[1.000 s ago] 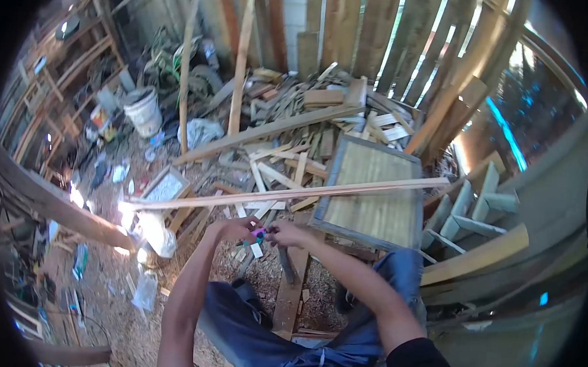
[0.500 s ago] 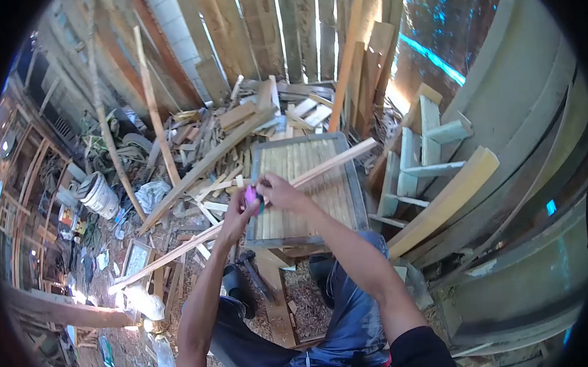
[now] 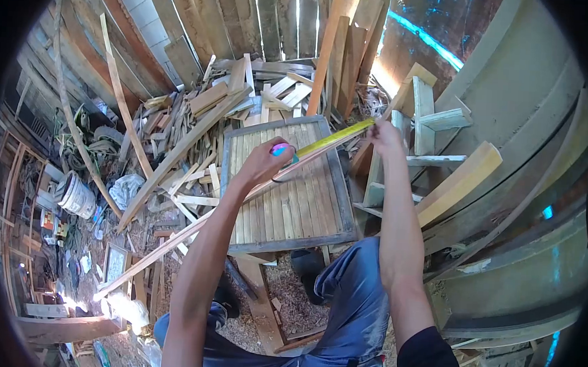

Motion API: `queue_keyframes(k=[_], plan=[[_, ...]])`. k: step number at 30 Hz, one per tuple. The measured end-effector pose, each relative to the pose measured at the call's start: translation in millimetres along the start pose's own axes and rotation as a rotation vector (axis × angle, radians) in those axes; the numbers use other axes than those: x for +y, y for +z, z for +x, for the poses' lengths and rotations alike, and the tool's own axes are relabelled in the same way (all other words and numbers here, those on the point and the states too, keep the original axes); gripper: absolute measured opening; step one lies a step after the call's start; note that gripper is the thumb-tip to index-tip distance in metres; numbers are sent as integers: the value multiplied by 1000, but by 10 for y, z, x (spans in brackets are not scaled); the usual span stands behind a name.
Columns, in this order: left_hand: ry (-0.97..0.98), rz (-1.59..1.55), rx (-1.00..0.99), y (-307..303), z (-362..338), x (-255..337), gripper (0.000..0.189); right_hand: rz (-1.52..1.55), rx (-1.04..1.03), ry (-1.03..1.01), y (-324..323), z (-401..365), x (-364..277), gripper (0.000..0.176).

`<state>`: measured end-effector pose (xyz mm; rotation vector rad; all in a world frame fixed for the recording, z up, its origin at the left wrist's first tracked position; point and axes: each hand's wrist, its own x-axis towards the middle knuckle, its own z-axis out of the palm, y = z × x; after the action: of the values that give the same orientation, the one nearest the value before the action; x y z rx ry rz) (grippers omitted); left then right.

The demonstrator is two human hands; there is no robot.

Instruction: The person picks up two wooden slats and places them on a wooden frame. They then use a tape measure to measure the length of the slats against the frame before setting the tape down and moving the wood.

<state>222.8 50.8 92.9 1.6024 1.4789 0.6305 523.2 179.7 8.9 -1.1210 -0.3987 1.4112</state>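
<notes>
My left hand (image 3: 267, 161) is wrapped round a pink and teal tape measure (image 3: 282, 151) above the slatted wooden panel (image 3: 279, 212). From the case a yellow tape blade (image 3: 335, 135) runs up to the right, along a long thin wooden strip (image 3: 156, 251). At the strip's upper right end, my right hand (image 3: 384, 136) pinches the end of the blade. The strip lies slantwise across the panel, its lower end reaching far to the left. A dark-framed edge surrounds the panel's pale slats.
Piled wood scraps (image 3: 209, 101) lie behind the panel. A small wooden step frame (image 3: 434, 121) and a thick board (image 3: 461, 181) stand at the right. A hammer (image 3: 240, 279) lies near my feet; a white bucket (image 3: 77, 195) is at the left.
The yellow blade has been drawn out of the case. My right hand has moved up and right to the strip's end, while my left hand holds the case over the panel.
</notes>
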Motion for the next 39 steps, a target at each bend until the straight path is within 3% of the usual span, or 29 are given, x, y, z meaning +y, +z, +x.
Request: queue_keyframes(k=[2,6,8,10,12,14,20,23,26,28,30,32,33,36,39], plan=[[62,200,56,26,31,-120,52,-229,75,-125,-208,241,59,12],[66,210,103,22,38,-332,51,-566,134,-306,-252,429,326,21],[36,207,133,-14,32,-407,48,-884,261,-468,-47,189,203,24],[54,16,171,-49,6,-553,46,-890,274,-413,9,117,167,22],[30,30,188,-130,-73,-547,46,-1135,296,-517,17,114,180,20],[2,181,201,-191,-171,-574,46,-1161,264,-534,34,86,210,19],[-21,168,206,-230,-440,-797,46,-1217,135,-622,86,87,376,19],[-10,219,167,-210,-518,-872,46,-1107,70,-716,125,70,435,19],[-10,218,164,-299,-625,-925,48,-1162,54,-690,111,134,439,21],[-6,207,162,-445,-761,-1024,49,-923,15,-415,82,175,478,24],[-1,199,154,-595,-960,-1172,49,-958,13,-468,123,39,465,22],[-32,199,228,-765,-1232,-1247,48,-1095,92,-762,157,32,508,21],[-34,204,228,-862,-1354,-1270,48,-1090,92,-759,171,23,541,21],[-175,223,221,-1008,-1650,-1312,50,-1272,93,-1083,229,3,590,24],[-183,254,216,-1068,-1799,-1335,48,-1444,135,-1091,325,-118,602,21]])
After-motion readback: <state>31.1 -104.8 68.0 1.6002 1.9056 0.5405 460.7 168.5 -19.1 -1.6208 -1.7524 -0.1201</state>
